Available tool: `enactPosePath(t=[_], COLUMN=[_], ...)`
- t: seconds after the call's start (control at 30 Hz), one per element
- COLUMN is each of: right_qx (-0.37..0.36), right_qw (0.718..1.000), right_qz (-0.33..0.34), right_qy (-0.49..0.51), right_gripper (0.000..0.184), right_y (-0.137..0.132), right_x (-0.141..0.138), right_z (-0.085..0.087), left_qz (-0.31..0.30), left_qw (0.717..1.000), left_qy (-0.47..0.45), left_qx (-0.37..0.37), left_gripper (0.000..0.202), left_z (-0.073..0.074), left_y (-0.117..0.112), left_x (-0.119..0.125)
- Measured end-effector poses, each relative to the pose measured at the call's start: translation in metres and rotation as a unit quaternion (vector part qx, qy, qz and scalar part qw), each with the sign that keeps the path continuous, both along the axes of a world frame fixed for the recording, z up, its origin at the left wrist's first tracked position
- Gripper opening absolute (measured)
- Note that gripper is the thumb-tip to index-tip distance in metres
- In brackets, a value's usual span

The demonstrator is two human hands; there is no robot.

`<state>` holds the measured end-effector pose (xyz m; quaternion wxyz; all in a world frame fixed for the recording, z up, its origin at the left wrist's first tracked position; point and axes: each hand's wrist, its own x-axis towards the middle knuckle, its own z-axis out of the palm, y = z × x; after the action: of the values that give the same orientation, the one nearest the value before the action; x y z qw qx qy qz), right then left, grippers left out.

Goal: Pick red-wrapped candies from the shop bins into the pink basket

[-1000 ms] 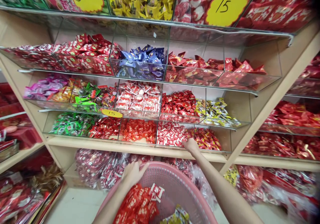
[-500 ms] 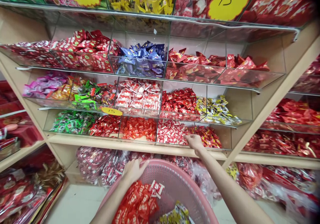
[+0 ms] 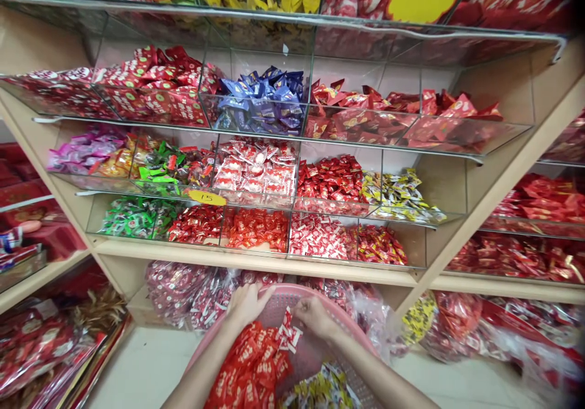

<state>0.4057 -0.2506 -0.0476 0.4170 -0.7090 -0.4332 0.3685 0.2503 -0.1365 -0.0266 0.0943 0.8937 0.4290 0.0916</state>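
My left hand (image 3: 247, 304) grips the far rim of a pink plastic basket (image 3: 338, 302), fingers over the edge. Over the inside of the basket is my right hand (image 3: 313, 316), its fingers curled together. A red-and-white wrapped candy (image 3: 287, 317) shows at its fingertips, just above similar candies (image 3: 289, 337) in the basket. Orange-red wrapped candies (image 3: 251, 369) fill the basket's left part. Yellow-and-white wrapped candies (image 3: 322, 391) lie at the near right, partly hidden by my right forearm.
Ahead stands a wooden shelf (image 3: 256, 259) with clear divided bins of wrapped candy. Its lowest row holds red-and-white candies (image 3: 317, 237) and red-yellow candies (image 3: 379, 244). Bagged candy (image 3: 176, 293) lies below. Yellow price tags (image 3: 207, 197) hang on the bins.
My right hand has drawn back from the lowest bins, down and left, to over the basket. Another red-and-white candy now shows at its fingertips. My left hand stays on the rim.
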Motion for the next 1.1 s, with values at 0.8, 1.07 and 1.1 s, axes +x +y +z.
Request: enactPosePath(t=[0.8,1.07,1.1], right_qx=[0.094,0.040,0.039], right_qw=[0.894,0.865,0.863], right_qz=[-0.112,-0.090,-0.091], right_qy=[-0.424,-0.492,-0.495], right_gripper=[0.017,0.014,0.014], right_y=[0.055,0.072,0.072], right_x=[0.071,0.073,0.073], right_z=[0.087,0.073,0.072], left_qz=[0.017,0.024,0.023], left_qw=[1.000,0.999,0.999], left_qy=[0.011,0.015,0.015], left_qx=[-0.020,-0.033,-0.035], left_gripper=[0.067,0.067,0.067], left_z=[0.009,0.013,0.013], left_y=[-0.003,-0.006,-0.005], left_x=[0.002,0.002,0.001])
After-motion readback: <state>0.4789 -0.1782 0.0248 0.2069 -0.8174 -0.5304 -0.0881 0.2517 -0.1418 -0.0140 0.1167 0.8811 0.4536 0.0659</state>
